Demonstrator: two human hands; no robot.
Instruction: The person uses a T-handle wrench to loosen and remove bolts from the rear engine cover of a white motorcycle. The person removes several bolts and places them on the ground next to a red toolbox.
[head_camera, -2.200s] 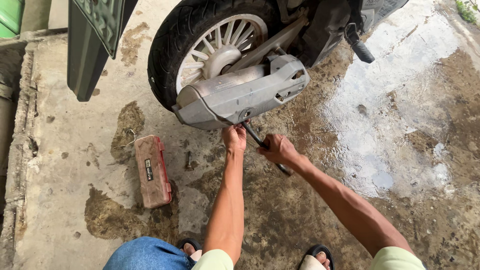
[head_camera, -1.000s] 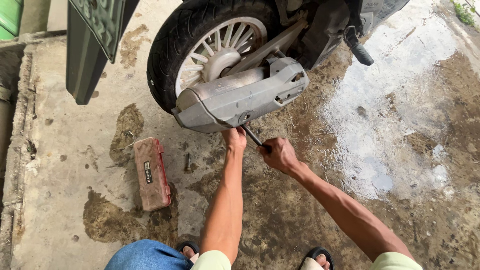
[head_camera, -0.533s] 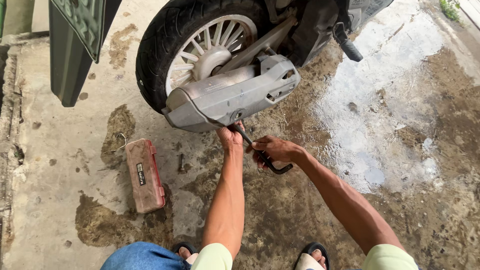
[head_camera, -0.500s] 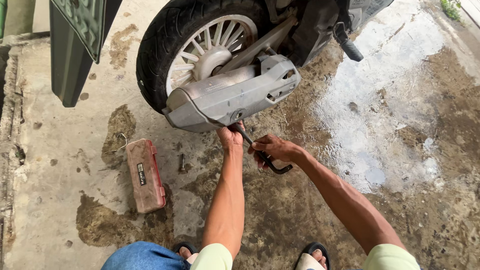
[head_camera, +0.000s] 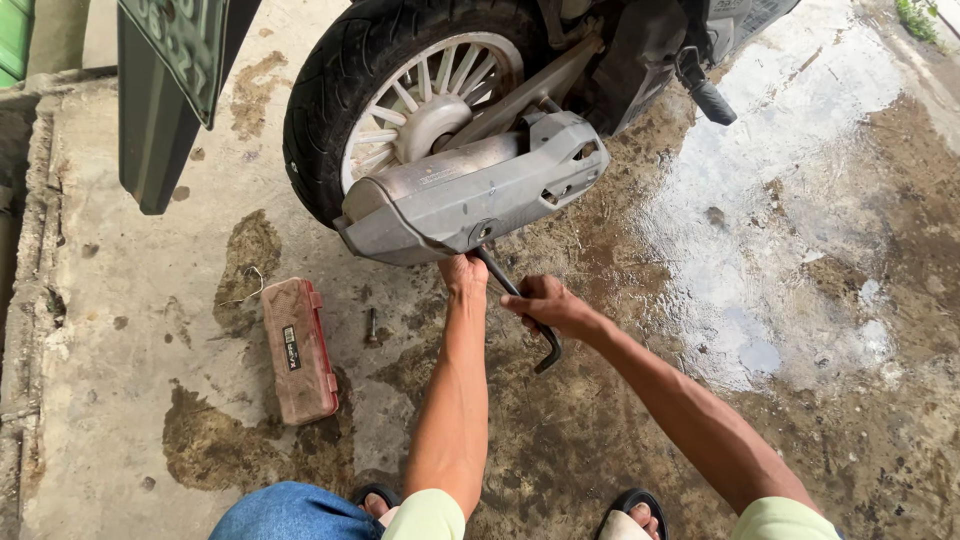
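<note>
Right hand (head_camera: 545, 305) has its fingers wrapped around a black L-shaped wrench (head_camera: 520, 308), whose far end runs up under the grey exhaust muffler (head_camera: 470, 190) beside the rear wheel (head_camera: 400, 90). Left hand (head_camera: 463, 272) is pressed against the muffler's underside; finger state can't be told. Red tool case (head_camera: 298, 350) lies on the wet concrete floor (head_camera: 780, 250), left of the arms.

Soft, even daylight, bright with no hard shadows. Right of the grey metal exhaust cover (head_camera: 470, 190), the wet pale concrete floor (head_camera: 760, 200) gives off a whitish glare. Sharp focus throughout; slight wide-angle bending towards the edges.
</note>
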